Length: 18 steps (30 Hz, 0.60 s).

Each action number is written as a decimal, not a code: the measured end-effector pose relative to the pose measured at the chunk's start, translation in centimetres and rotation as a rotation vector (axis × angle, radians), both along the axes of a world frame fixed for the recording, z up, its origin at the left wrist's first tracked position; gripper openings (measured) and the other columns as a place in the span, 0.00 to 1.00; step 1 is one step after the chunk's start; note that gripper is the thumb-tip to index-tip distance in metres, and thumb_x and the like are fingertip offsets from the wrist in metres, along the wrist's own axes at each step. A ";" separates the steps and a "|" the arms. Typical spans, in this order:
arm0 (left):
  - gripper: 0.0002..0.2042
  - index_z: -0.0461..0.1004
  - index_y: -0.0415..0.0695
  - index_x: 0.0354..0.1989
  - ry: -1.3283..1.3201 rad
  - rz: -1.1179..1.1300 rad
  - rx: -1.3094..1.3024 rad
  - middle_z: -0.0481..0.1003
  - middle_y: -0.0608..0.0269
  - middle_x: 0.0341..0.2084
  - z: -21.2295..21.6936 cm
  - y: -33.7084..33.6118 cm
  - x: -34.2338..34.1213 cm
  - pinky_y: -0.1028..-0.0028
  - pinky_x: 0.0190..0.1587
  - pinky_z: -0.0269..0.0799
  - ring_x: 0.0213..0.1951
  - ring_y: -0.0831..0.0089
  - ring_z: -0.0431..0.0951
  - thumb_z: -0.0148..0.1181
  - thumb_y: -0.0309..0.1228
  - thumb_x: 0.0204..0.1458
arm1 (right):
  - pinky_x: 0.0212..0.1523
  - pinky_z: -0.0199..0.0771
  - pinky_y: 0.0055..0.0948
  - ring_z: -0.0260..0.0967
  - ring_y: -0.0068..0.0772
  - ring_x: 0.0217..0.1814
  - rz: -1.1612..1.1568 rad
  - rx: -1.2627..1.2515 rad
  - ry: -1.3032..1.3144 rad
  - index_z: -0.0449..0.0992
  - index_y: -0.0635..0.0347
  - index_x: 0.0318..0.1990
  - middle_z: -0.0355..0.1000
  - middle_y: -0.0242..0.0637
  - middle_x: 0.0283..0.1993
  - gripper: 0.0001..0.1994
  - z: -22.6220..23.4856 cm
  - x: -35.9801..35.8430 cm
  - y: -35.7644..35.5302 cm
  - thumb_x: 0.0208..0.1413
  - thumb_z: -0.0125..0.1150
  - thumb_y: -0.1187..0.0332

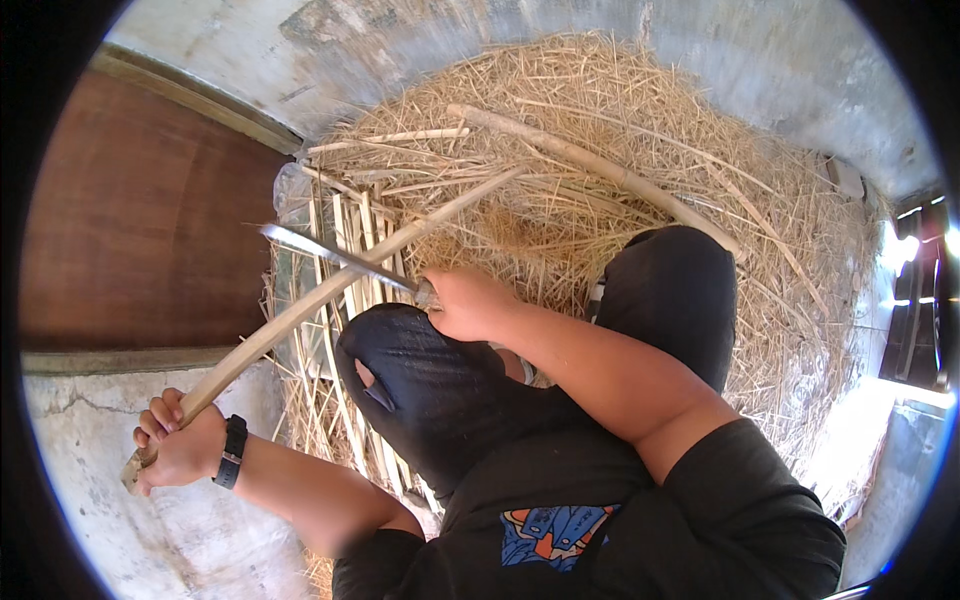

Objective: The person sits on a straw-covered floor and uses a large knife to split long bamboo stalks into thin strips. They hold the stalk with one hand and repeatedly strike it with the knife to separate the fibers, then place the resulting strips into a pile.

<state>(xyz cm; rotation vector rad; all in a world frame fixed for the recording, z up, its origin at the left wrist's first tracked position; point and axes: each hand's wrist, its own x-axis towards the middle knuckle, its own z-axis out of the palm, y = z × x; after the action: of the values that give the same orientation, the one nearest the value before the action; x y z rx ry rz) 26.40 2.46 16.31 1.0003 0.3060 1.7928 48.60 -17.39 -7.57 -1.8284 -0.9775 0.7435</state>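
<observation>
My left hand is wrapped round the near end of a long pale bamboo strip. The strip slants up and away to the right, past my raised knee, its far end over the straw. In my right hand is the handle of a long knife, gripped beside that knee. Its shiny blade points left and crosses the strip near the strip's middle; whether the edge is pressed into it I cannot tell.
Several split bamboo strips lie in a pile beyond my left knee. A thick bamboo pole rests on the heap of straw and shavings. A brown wooden panel is at left, a stained wall behind.
</observation>
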 end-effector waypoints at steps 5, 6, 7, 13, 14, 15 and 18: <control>0.36 0.59 0.50 0.24 -0.006 0.105 -0.105 0.52 0.70 0.14 -0.1 -0.4 2.1 0.74 0.19 0.48 0.15 0.74 0.49 0.33 0.76 0.49 | 0.39 0.77 0.43 0.76 0.51 0.36 -0.165 -0.301 0.022 0.72 0.69 0.43 0.75 0.52 0.31 0.15 -7.5 4.5 -0.1 0.49 0.61 0.70; 0.36 0.59 0.50 0.24 -0.012 0.147 -0.125 0.52 0.70 0.14 -0.4 -0.8 2.1 0.74 0.19 0.47 0.15 0.74 0.49 0.33 0.76 0.49 | 0.39 0.77 0.43 0.76 0.51 0.35 -0.215 -0.343 0.122 0.72 0.69 0.43 0.75 0.52 0.31 0.15 -7.1 4.8 0.0 0.49 0.61 0.69; 0.36 0.59 0.50 0.24 -0.018 0.186 -0.146 0.52 0.70 0.14 -0.6 -0.9 2.1 0.75 0.19 0.47 0.15 0.74 0.48 0.32 0.76 0.49 | 0.40 0.77 0.43 0.76 0.52 0.36 -0.259 -0.310 0.341 0.72 0.69 0.43 0.75 0.53 0.31 0.16 -6.7 4.6 0.3 0.49 0.61 0.69; 0.36 0.60 0.51 0.24 0.009 0.107 -0.068 0.53 0.70 0.14 -0.4 0.5 1.0 0.74 0.19 0.48 0.15 0.74 0.50 0.34 0.77 0.48 | 0.44 0.75 0.45 0.76 0.54 0.41 -0.029 -0.027 0.029 0.73 0.64 0.45 0.76 0.53 0.36 0.16 -0.9 -0.6 0.9 0.48 0.62 0.69; 0.36 0.60 0.51 0.24 0.003 0.109 -0.051 0.53 0.70 0.13 0.0 0.3 1.0 0.73 0.19 0.48 0.15 0.74 0.50 0.34 0.77 0.48 | 0.44 0.75 0.44 0.76 0.55 0.41 0.040 -0.004 -0.073 0.72 0.64 0.47 0.75 0.54 0.36 0.18 0.6 -1.0 0.8 0.47 0.62 0.69; 0.36 0.60 0.51 0.24 0.000 0.110 -0.034 0.53 0.70 0.13 0.4 0.1 1.2 0.73 0.19 0.48 0.15 0.74 0.51 0.35 0.77 0.47 | 0.44 0.75 0.44 0.75 0.55 0.42 0.109 0.020 -0.173 0.72 0.65 0.49 0.75 0.55 0.36 0.20 1.7 -1.1 0.6 0.46 0.61 0.70; 0.37 0.59 0.51 0.23 0.021 0.020 -0.060 0.53 0.70 0.13 0.4 -0.5 2.9 0.73 0.19 0.48 0.15 0.73 0.51 0.34 0.78 0.46 | 0.35 0.77 0.42 0.76 0.48 0.33 -0.215 0.184 -0.004 0.71 0.64 0.51 0.75 0.51 0.30 0.20 -9.1 1.9 0.8 0.48 0.59 0.72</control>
<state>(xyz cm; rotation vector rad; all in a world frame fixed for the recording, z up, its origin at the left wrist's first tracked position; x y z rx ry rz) 29.28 1.99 16.71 0.9777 0.3821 1.7816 50.51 -16.55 -16.66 -1.7407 -0.8080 0.5014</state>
